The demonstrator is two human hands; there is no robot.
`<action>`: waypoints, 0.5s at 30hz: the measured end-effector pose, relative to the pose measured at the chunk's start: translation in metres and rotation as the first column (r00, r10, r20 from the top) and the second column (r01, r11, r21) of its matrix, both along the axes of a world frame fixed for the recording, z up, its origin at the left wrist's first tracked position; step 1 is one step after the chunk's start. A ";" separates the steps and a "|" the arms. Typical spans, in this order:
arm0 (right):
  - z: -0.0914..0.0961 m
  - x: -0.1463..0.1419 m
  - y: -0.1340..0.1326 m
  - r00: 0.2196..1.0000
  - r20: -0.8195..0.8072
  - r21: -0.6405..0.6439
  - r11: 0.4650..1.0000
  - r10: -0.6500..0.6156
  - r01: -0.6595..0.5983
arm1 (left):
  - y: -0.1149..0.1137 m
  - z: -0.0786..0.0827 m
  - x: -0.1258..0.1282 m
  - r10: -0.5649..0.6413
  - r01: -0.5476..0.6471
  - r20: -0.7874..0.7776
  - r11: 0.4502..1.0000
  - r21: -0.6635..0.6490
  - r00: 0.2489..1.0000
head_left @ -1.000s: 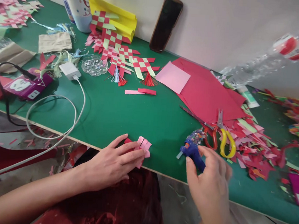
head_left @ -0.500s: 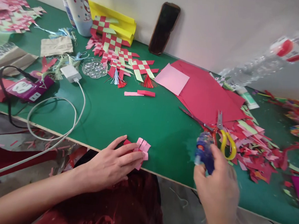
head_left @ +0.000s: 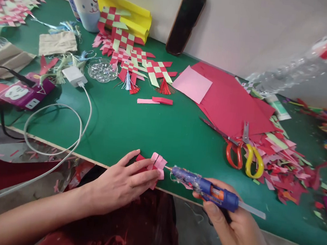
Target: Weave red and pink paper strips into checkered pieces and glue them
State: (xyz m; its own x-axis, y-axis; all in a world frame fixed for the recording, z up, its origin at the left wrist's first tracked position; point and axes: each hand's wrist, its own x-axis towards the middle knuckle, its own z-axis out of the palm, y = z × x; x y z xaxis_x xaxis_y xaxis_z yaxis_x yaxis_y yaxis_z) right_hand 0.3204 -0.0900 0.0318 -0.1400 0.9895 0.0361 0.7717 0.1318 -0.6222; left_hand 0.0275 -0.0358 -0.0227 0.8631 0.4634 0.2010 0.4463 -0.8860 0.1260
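My left hand (head_left: 121,181) lies flat with fingers stretched out, pressing a small woven piece of pink and red paper strips (head_left: 156,164) onto the green table near its front edge. My right hand (head_left: 233,222) is closed round the handle of a blue hot glue gun (head_left: 208,188). The gun points left, and its nozzle tip touches the right side of the woven piece. A clear glue stick juts from the gun's back end.
Orange and yellow scissors (head_left: 243,154) lie right of centre beside a heap of paper scraps (head_left: 285,164). Red and pink sheets (head_left: 226,100), several finished woven pieces (head_left: 134,57), a dish of googly eyes (head_left: 102,71), a phone (head_left: 186,21), a charger with cable (head_left: 74,76) and a power strip (head_left: 22,94) sit behind.
My right hand lifted the glue gun from beside the scissors, turned it, and brought its nozzle left to the woven piece. My left hand stayed pressed on the piece.
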 end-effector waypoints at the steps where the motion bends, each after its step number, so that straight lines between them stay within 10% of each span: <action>1: 0.001 -0.001 0.002 1.000 0.004 -0.011 1.000 0.023 -0.022 | 0.000 0.001 0.000 -0.001 0.001 0.002 1.000 0.000 1.000; 15: 0.006 0.000 0.020 0.990 0.083 -0.121 0.987 0.115 -0.105 | 0.002 0.004 0.000 -0.012 0.013 0.009 0.999 -0.049 1.000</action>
State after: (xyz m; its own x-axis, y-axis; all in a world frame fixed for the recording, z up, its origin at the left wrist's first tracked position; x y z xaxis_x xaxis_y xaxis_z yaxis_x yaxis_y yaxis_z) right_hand 0.3205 -0.0700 0.0382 -0.2457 0.9647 -0.0952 0.8095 0.1502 -0.5676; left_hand 0.0275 -0.0334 -0.0183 0.8672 0.4619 0.1858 0.4337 -0.8841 0.1737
